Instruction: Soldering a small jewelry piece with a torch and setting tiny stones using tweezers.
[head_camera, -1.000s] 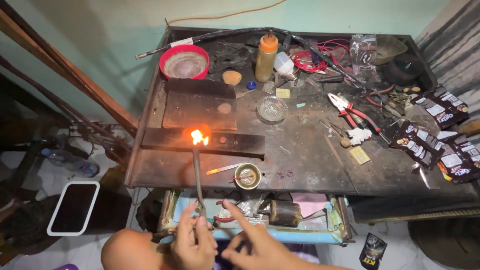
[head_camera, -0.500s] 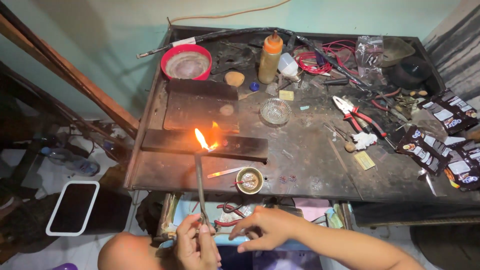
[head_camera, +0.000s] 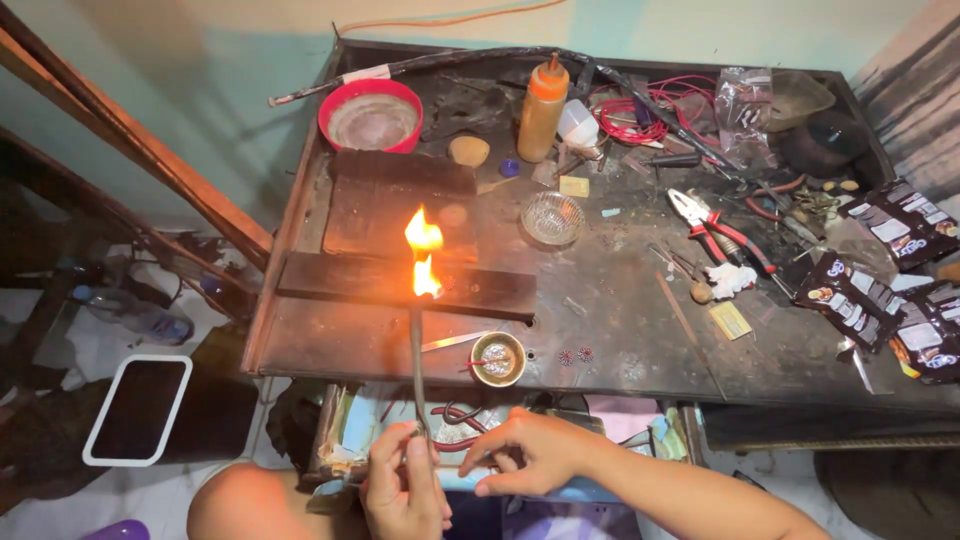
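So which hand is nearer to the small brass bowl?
Right. The right hand lies just below the brass bowl, at the table's front edge. The left hand holds the torch lower and further left.

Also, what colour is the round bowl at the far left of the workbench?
Red bowl, seen best in the head view.

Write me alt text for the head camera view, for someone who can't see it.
Seen from above, a person's left hand holds a thin torch upright with a yellow flame at its tip, over a cluttered dark metal workbench. The right hand reaches toward it near an open drawer. The bench carries a small brass cup, red bowl, orange-capped bottle, glass dish and red-handled pliers.
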